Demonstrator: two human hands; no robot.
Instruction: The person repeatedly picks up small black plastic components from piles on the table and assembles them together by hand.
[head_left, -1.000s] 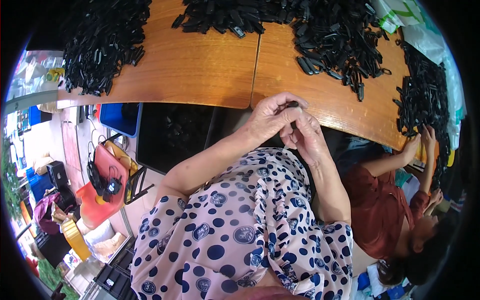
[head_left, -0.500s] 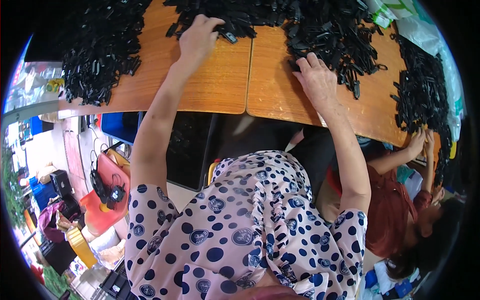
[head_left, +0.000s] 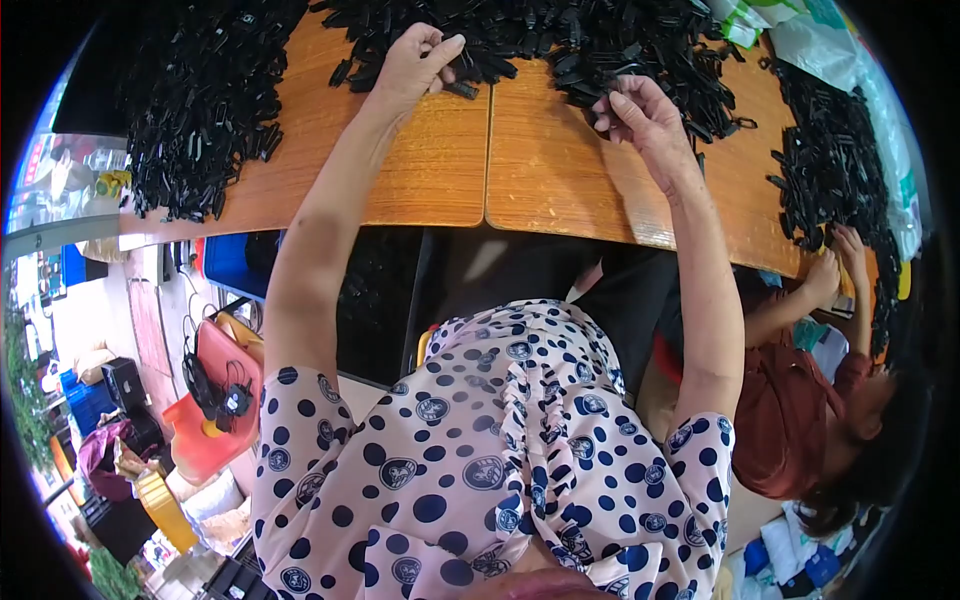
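Small black plastic pieces (head_left: 520, 35) lie heaped along the far side of a brown wooden table (head_left: 420, 180). My left hand (head_left: 412, 70) is at the near edge of this heap, fingers curled and thumb bent towards them. Whatever it pinches is too small or hidden to make out; a loose black piece (head_left: 461, 90) lies right beside its fingertips. Over the heap's right part, my right hand (head_left: 648, 122) is closed, thumb against the fingers, with a small black piece (head_left: 603, 104) partly showing between them.
Another black heap (head_left: 205, 120) covers the table's left end, and one more (head_left: 830, 165) lies at the right. There a co-worker's hands (head_left: 838, 265) work at the table edge. Clear plastic bags (head_left: 825, 65) lie at the far right. A red chair (head_left: 215, 400) stands at the left.
My left hand has shifted slightly right and its fingers have curled in. My right hand has lifted from the heap's edge, moved up a little and turned, now closed on a small black piece.
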